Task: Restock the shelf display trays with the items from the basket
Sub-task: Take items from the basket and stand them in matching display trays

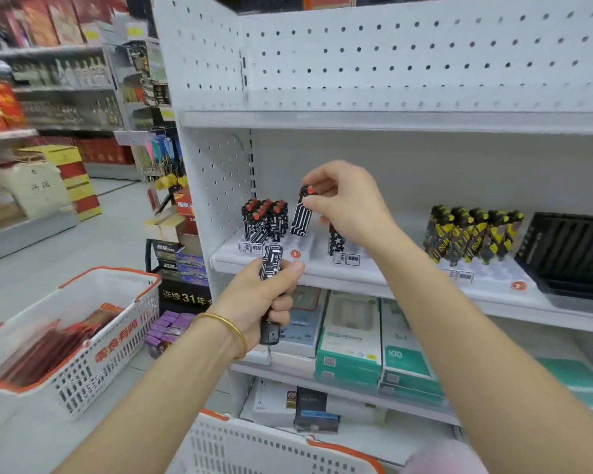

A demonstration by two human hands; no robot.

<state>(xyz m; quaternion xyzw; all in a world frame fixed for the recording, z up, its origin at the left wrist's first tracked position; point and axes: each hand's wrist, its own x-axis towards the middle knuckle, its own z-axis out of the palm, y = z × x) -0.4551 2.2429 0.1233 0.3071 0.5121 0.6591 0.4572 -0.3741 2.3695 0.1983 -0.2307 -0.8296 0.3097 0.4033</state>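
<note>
My right hand [346, 203] pinches the red-capped top of a black-and-white patterned lighter [300, 215], upright just above the white display tray [308, 256] on the middle shelf. Several matching lighters [264, 220] stand in the tray's back left corner. A star-patterned lighter [336, 242] stands partly hidden behind my right wrist. In front of the tray's edge my left hand [267, 295] grips a bunch of the same lighters [271, 263], whose lower ends stick out below the fist. The rim of a white basket with orange trim [274, 443] shows at the bottom edge.
Yellow-and-black lighters [473, 234] fill a second white tray to the right. A black tray [572, 251] sits at the far right. Boxed goods [350, 333] line the shelf below. Another white basket [83, 336] with red packets stands at the left, beside the aisle floor.
</note>
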